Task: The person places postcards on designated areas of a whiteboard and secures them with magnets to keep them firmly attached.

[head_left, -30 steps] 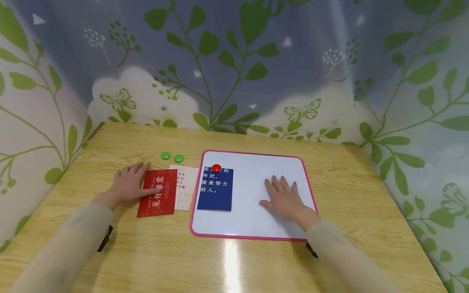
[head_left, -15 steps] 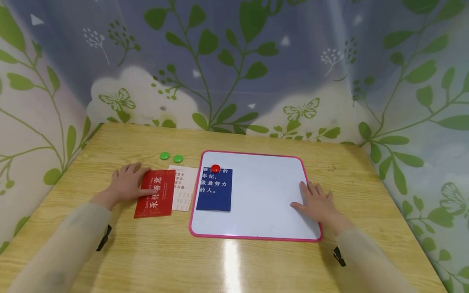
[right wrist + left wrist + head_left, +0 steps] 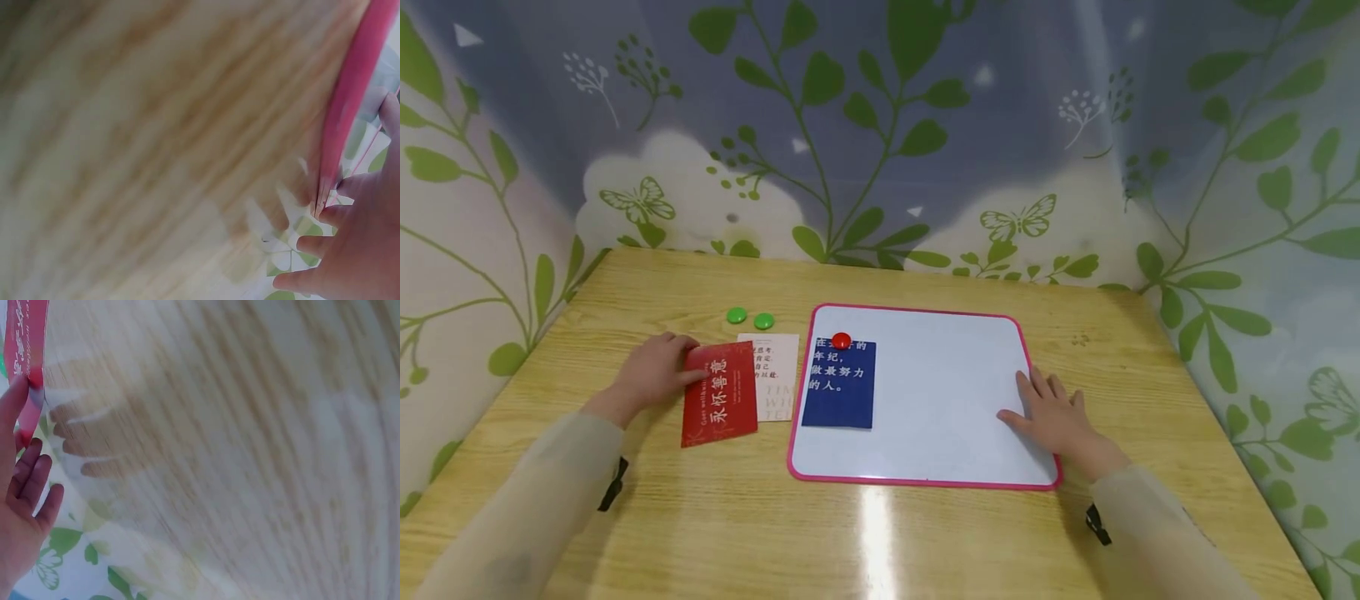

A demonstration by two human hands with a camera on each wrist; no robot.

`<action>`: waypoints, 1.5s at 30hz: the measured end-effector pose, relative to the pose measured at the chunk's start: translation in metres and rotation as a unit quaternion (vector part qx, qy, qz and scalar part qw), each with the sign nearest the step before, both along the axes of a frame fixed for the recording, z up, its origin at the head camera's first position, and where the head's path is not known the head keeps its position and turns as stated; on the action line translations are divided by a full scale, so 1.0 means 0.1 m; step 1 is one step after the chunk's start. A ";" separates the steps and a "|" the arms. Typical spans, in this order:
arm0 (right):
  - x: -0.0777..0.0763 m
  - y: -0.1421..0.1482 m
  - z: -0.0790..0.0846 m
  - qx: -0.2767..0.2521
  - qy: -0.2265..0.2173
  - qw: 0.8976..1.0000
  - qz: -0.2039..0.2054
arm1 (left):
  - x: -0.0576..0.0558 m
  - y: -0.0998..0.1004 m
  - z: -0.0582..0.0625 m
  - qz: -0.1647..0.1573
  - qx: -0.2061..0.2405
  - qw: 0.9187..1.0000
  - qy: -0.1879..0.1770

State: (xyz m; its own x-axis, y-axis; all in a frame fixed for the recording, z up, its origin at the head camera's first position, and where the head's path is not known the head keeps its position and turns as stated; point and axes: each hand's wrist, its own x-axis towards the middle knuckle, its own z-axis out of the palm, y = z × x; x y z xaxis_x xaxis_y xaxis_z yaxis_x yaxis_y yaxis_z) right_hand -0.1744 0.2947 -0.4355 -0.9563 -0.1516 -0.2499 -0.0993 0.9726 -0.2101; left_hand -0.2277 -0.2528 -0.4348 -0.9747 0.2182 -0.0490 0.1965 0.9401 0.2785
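My left hand (image 3: 653, 372) pinches the left edge of a red card (image 3: 721, 408) with white lettering, thumb on its face. In the left wrist view the red card (image 3: 26, 344) is held between thumb and fingers at its edge. The red card partly covers a white printed card (image 3: 777, 375). My right hand (image 3: 1054, 414) lies with fingers spread across the right edge of a pink-rimmed whiteboard (image 3: 947, 392). On the board's left side is a dark blue card (image 3: 841, 404), with a red round magnet (image 3: 841, 341) on its top edge.
Two green round magnets (image 3: 737, 316) lie on the wooden table (image 3: 760, 525) behind the cards. A leaf-patterned curtain (image 3: 880, 167) encloses the table at the back and sides.
My right hand has moved right, from on the whiteboard to its right edge. My left hand's thumb has drawn back towards the red card's left edge, and the card has turned slightly.
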 end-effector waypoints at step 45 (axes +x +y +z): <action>-0.02 -0.01 0.00 0.002 -0.012 1.000 -0.001 | -0.25 0.19 0.30 0.116 0.463 0.857 -0.194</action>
